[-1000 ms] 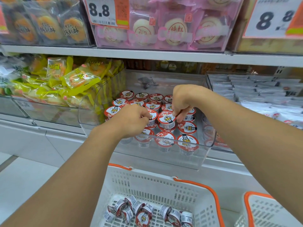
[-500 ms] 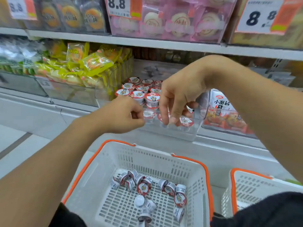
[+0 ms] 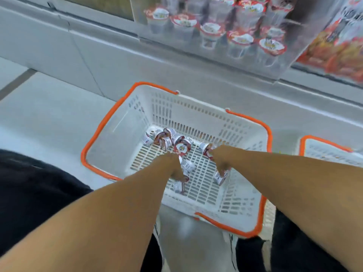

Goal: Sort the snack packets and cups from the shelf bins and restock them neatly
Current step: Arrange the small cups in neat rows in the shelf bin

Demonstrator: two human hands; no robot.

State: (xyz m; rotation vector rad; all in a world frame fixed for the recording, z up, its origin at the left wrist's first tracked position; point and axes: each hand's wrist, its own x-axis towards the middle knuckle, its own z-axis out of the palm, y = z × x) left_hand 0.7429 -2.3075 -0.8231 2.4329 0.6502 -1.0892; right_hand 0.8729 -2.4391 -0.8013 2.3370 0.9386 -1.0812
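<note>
Both bare forearms reached down into the white slotted plastic basket with the orange rim [image 3: 102, 126], which stood on the pale floor [image 3: 49, 107] in front of the shelf unit. Left hand [image 3: 173, 165] lay low over the basket's middle, among the small red-lidded snack cups [image 3: 181, 147]; a cup showed at its fingers, but motion blur hid the grip, so held or merely touched could not be told. Right hand [image 3: 220, 157] lay toward the basket's right wall, a cup against its knuckles and another just below it; its grip was likewise unreadable.

Loose cups lay tipped on their sides on the basket floor, most clustered near the far wall, a few nearer the middle.

Above, the clear plastic shelf bin [image 3: 196, 42] held more of the same cups upright in rows. Red-orange snack packets [image 3: 337, 48] sat in the neighbouring bin to its right. A second orange-rimmed white basket [image 3: 322, 148] stood at the right edge, just beside the first.
</note>
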